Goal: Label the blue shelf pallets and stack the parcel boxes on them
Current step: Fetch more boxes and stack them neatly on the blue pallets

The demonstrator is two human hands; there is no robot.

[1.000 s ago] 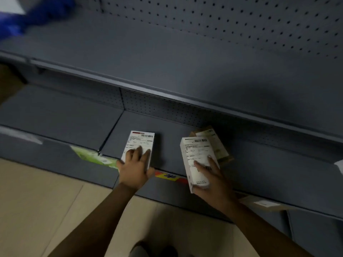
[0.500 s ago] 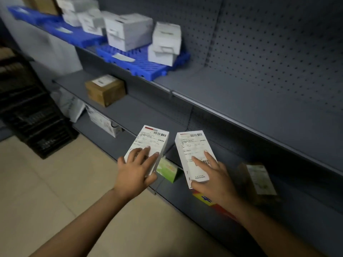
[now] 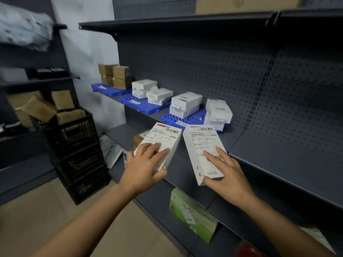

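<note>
My left hand (image 3: 143,165) grips a white parcel box (image 3: 163,135) with a barcode label, thumb under its near end. My right hand (image 3: 225,170) holds a second white labelled box (image 3: 201,143) the same way. Both boxes hang in the air in front of the middle shelf (image 3: 278,156). Three blue pallets sit on that shelf to the left: the far one (image 3: 105,90) carries brown boxes (image 3: 116,76), the middle one (image 3: 137,104) white boxes (image 3: 152,91), and the near one (image 3: 193,117) white boxes (image 3: 185,103). Paper slips lie on the pallets.
A black plastic crate (image 3: 78,151) full of brown parcels stands on the floor at left. A green box (image 3: 193,216) and other parcels lie on the lower shelves. A cardboard box (image 3: 241,4) sits on the top shelf. The middle shelf's right part is bare.
My view has risen from the bottom shelf to the middle shelf with the blue pallets. Both hands have lifted their white boxes up from the low shelf.
</note>
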